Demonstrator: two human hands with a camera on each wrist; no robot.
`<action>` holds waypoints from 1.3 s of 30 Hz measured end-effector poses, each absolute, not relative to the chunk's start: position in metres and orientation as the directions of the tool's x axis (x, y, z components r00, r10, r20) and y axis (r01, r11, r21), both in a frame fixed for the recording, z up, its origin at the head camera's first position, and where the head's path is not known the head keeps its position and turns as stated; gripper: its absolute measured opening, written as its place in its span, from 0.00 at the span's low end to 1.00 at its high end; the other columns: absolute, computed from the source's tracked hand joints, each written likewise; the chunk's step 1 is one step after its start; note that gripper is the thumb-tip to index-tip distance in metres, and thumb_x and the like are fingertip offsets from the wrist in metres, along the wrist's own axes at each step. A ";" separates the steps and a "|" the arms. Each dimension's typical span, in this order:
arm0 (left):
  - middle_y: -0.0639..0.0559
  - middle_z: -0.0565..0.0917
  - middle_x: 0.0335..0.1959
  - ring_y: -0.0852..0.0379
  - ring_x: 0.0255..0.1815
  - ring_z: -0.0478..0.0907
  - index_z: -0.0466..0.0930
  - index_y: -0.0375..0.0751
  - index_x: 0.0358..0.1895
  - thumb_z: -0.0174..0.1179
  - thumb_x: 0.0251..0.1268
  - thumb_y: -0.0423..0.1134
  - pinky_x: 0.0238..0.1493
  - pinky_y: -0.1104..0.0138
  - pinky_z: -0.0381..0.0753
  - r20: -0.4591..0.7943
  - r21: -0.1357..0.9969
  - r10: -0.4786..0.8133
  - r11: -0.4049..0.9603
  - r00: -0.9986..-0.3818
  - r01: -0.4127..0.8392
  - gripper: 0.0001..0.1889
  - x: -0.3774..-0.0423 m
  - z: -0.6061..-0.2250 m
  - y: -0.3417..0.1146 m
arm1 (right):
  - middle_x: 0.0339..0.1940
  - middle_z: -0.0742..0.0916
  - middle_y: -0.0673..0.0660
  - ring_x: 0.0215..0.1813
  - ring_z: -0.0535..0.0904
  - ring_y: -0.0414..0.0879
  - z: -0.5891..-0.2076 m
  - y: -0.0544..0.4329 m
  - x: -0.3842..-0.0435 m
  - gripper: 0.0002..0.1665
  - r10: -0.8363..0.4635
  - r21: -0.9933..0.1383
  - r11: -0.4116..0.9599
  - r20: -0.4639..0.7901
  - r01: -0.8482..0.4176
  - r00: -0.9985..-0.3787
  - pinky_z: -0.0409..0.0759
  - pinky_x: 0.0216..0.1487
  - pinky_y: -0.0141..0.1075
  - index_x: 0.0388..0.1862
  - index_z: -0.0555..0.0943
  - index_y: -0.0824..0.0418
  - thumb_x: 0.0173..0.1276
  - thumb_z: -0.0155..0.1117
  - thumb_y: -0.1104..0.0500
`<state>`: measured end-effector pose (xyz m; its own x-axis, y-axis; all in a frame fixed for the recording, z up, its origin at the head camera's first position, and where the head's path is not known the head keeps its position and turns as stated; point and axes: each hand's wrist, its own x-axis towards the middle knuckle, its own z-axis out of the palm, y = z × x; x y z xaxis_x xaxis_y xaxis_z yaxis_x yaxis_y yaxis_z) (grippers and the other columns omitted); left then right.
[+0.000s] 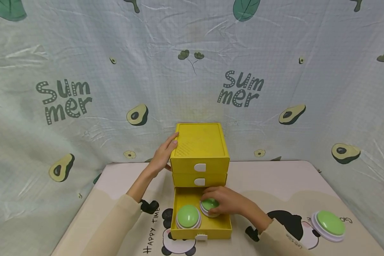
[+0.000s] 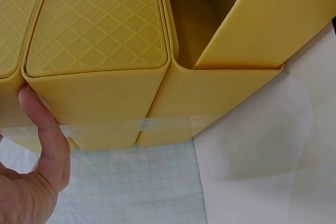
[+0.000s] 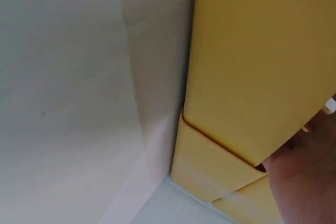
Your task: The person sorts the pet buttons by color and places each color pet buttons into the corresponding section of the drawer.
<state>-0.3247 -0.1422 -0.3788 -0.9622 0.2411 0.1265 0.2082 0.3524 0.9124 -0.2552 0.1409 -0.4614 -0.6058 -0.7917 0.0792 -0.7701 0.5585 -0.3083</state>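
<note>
A yellow drawer unit (image 1: 200, 140) stands at the back of the table, its bottom drawer (image 1: 217, 233) pulled out towards me. Inside that drawer, on the left, lies a green push-button light with a white rim (image 1: 188, 216). My right hand (image 1: 225, 201) grips a second green push-button light (image 1: 209, 204) in the drawer's right half, fingers and thumb around its rim. My left hand (image 1: 162, 154) rests against the left side of the unit, fingers near its top edge. In the left wrist view, the left thumb (image 2: 39, 111) touches the unit's side.
A third green push-button light (image 1: 329, 224) sits on the table at the right. The two upper drawers (image 1: 185, 179) are closed and have white tabs. Behind the unit hangs a patterned sheet (image 1: 166, 71). A printed mat (image 1: 268, 185) covers the table.
</note>
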 end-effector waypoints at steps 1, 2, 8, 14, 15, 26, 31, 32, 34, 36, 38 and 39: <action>0.46 0.60 0.83 0.33 0.59 0.78 0.54 0.72 0.82 0.39 0.81 0.66 0.26 0.52 0.89 0.124 0.913 0.241 0.352 -0.962 0.206 0.30 -0.325 -0.379 -0.142 | 0.62 0.87 0.55 0.63 0.83 0.49 -0.461 0.141 -0.255 0.24 -0.788 -0.306 0.566 0.075 -0.766 -0.612 0.84 0.64 0.41 0.59 0.86 0.54 0.64 0.77 0.52; 0.46 0.59 0.83 0.33 0.59 0.78 0.54 0.71 0.82 0.39 0.81 0.65 0.27 0.52 0.89 0.122 0.914 0.243 0.351 -0.962 0.204 0.30 -0.325 -0.379 -0.142 | 0.63 0.86 0.56 0.63 0.83 0.50 -0.461 0.141 -0.254 0.24 -0.782 -0.302 0.576 0.067 -0.760 -0.620 0.83 0.65 0.42 0.59 0.86 0.54 0.64 0.77 0.52; 0.44 0.56 0.84 0.32 0.59 0.78 0.50 0.67 0.84 0.38 0.83 0.62 0.27 0.50 0.89 0.106 0.921 0.256 0.340 -0.961 0.192 0.31 -0.326 -0.379 -0.142 | 0.67 0.84 0.60 0.66 0.82 0.55 -0.454 0.142 -0.246 0.27 -0.768 -0.264 0.612 0.027 -0.746 -0.640 0.83 0.66 0.47 0.61 0.86 0.54 0.61 0.74 0.58; 0.45 0.57 0.84 0.33 0.59 0.79 0.52 0.69 0.83 0.38 0.83 0.63 0.27 0.51 0.90 0.107 0.918 0.252 0.347 -0.962 0.193 0.30 -0.326 -0.379 -0.142 | 0.64 0.87 0.55 0.65 0.83 0.51 -0.455 0.143 -0.245 0.22 -0.750 -0.267 0.621 0.072 -0.737 -0.658 0.83 0.67 0.47 0.57 0.88 0.53 0.62 0.74 0.59; 0.45 0.58 0.84 0.33 0.59 0.78 0.52 0.70 0.83 0.39 0.82 0.64 0.27 0.51 0.90 0.110 0.917 0.251 0.349 -0.962 0.196 0.30 -0.326 -0.380 -0.142 | 0.63 0.87 0.55 0.65 0.83 0.51 -0.456 0.143 -0.246 0.22 -0.745 -0.271 0.623 0.081 -0.734 -0.662 0.83 0.66 0.47 0.56 0.89 0.53 0.62 0.75 0.59; 0.44 0.58 0.83 0.33 0.58 0.79 0.52 0.69 0.83 0.39 0.83 0.63 0.27 0.51 0.89 0.112 0.916 0.251 0.348 -0.962 0.197 0.30 -0.327 -0.381 -0.143 | 0.65 0.87 0.55 0.66 0.83 0.50 -0.457 0.144 -0.243 0.19 -0.729 -0.286 0.631 0.101 -0.721 -0.677 0.82 0.67 0.48 0.56 0.89 0.54 0.65 0.76 0.56; 0.41 0.58 0.83 0.33 0.57 0.79 0.50 0.62 0.84 0.38 0.85 0.58 0.28 0.50 0.90 0.090 0.917 0.267 0.353 -0.959 0.184 0.30 -0.320 -0.371 -0.142 | 0.66 0.86 0.54 0.66 0.83 0.49 -0.450 0.153 -0.237 0.21 -0.737 -0.335 0.608 0.100 -0.720 -0.668 0.82 0.67 0.46 0.60 0.86 0.55 0.67 0.73 0.58; 0.40 0.58 0.83 0.34 0.57 0.79 0.50 0.61 0.85 0.38 0.86 0.56 0.29 0.50 0.90 0.085 0.917 0.270 0.356 -0.959 0.182 0.30 -0.316 -0.366 -0.141 | 0.66 0.86 0.54 0.66 0.83 0.49 -0.448 0.157 -0.236 0.21 -0.732 -0.356 0.603 0.108 -0.714 -0.672 0.83 0.66 0.46 0.60 0.86 0.55 0.68 0.72 0.59; 0.39 0.58 0.83 0.33 0.57 0.79 0.51 0.59 0.85 0.38 0.86 0.55 0.29 0.50 0.90 0.082 0.916 0.270 0.360 -0.959 0.180 0.30 -0.311 -0.362 -0.140 | 0.64 0.87 0.53 0.65 0.83 0.49 -0.444 0.167 -0.232 0.21 -0.723 -0.396 0.587 0.136 -0.706 -0.678 0.83 0.66 0.46 0.60 0.86 0.56 0.69 0.71 0.61; 0.40 0.58 0.83 0.34 0.57 0.79 0.51 0.61 0.84 0.38 0.85 0.56 0.29 0.51 0.90 0.092 0.914 0.265 0.360 -0.960 0.187 0.30 -0.311 -0.362 -0.140 | 0.63 0.88 0.53 0.64 0.84 0.49 -0.440 0.179 -0.229 0.21 -0.706 -0.426 0.580 0.162 -0.694 -0.690 0.84 0.65 0.46 0.60 0.86 0.57 0.69 0.70 0.62; 0.42 0.58 0.83 0.34 0.57 0.79 0.52 0.64 0.84 0.39 0.84 0.59 0.28 0.52 0.90 0.103 0.915 0.258 0.353 -0.961 0.193 0.30 -0.315 -0.369 -0.141 | 0.62 0.88 0.52 0.64 0.84 0.50 -0.436 0.193 -0.226 0.21 -0.683 -0.448 0.579 0.190 -0.682 -0.705 0.84 0.65 0.47 0.60 0.85 0.57 0.68 0.71 0.62; 0.43 0.58 0.83 0.34 0.57 0.79 0.52 0.66 0.83 0.39 0.84 0.60 0.27 0.52 0.89 0.110 0.916 0.256 0.350 -0.960 0.198 0.30 -0.319 -0.373 -0.142 | 0.61 0.88 0.51 0.64 0.84 0.50 -0.435 0.201 -0.224 0.21 -0.673 -0.448 0.580 0.207 -0.680 -0.710 0.84 0.64 0.48 0.60 0.85 0.56 0.68 0.71 0.61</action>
<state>-0.3188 -0.1419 -0.3734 -0.9604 0.2558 0.1100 0.1980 0.3496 0.9157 -0.2241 0.2013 -0.4350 -0.7104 -0.6726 0.2071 -0.6801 0.5805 -0.4478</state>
